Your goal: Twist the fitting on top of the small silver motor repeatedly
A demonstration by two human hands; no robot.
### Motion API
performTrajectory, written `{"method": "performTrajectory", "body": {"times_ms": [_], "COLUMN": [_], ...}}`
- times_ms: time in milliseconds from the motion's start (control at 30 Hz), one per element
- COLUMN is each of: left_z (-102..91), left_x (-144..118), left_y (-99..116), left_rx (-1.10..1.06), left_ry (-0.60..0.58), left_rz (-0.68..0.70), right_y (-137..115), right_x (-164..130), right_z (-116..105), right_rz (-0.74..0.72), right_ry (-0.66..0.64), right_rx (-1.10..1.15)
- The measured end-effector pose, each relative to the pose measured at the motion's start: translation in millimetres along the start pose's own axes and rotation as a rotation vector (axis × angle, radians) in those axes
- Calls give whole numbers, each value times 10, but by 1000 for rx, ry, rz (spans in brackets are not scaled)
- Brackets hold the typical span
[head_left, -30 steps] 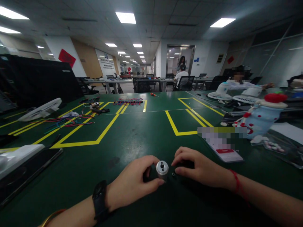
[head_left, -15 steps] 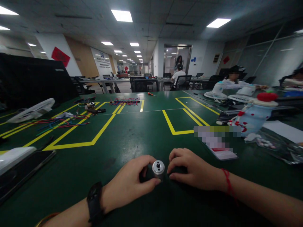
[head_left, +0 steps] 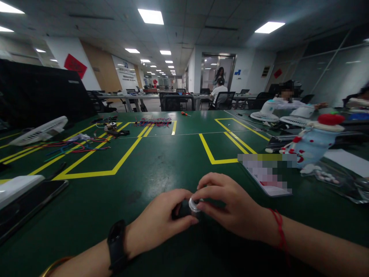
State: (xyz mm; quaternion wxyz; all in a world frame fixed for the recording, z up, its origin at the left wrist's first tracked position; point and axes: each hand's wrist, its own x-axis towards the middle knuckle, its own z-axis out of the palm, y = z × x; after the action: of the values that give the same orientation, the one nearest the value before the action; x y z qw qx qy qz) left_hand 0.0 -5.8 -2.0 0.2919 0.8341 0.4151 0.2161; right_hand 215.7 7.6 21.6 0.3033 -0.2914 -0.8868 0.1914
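Motor (head_left: pixel 192 204), a small silver cylinder with a dark body behind it, sits low on the green table (head_left: pixel 161 161) right in front of the person, between both hands. Left hand (head_left: pixel 161 223) curls round the dark rear part, thumb underneath and fingers over the top, closed on it. Right hand (head_left: pixel 227 204) comes in from the other side, thumb and forefinger pinched on the bright metal end, so most of that end is covered.

It looks like solid metal, so I judge it stiff and fairly heavy for its size, with a smooth round shell that could slip or roll if let go on the table. The best hold seems to be round the barrel, gripping the sides, not the small shaft end, which is hidden now and may be delicate; I cannot tell whether any wires hang off the back.

Beside the right hand lies a white card (head_left: pixel 271 181), and further off a blue bottle (head_left: pixel 313 148). A phone (head_left: pixel 25 209) lies to the left, coloured wires (head_left: pixel 72 148) beyond it
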Motion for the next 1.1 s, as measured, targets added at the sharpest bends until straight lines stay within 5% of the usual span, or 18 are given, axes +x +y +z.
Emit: {"method": "performTrajectory", "body": {"times_ms": [133,233,433,633,800,900,1100], "left_z": [-13,-21,-19,-24,-6,9,-6], "left_x": [-9,-22,-33,-16,-13,-15,-23], "left_y": [9,23,32,37,30,14,19], "left_rx": [18,20,28,21,13,23,32], "left_ry": [-5,-7,2,5,7,16,13], "left_rz": [-27,-35,-48,-42,-28,-18,-16], "right_y": [143,354,566,489,227,29,40], "right_x": [-49,-79,-119,-119,-71,-15,20], "right_z": [-108,-167,-125,-109,-35,18,-87], "right_rz": [189,349,324,284,157,95,244], "right_ry": [126,14,-85,-104,104,117,168], "right_rx": [107,56,-54,-91,32,37,184]}}
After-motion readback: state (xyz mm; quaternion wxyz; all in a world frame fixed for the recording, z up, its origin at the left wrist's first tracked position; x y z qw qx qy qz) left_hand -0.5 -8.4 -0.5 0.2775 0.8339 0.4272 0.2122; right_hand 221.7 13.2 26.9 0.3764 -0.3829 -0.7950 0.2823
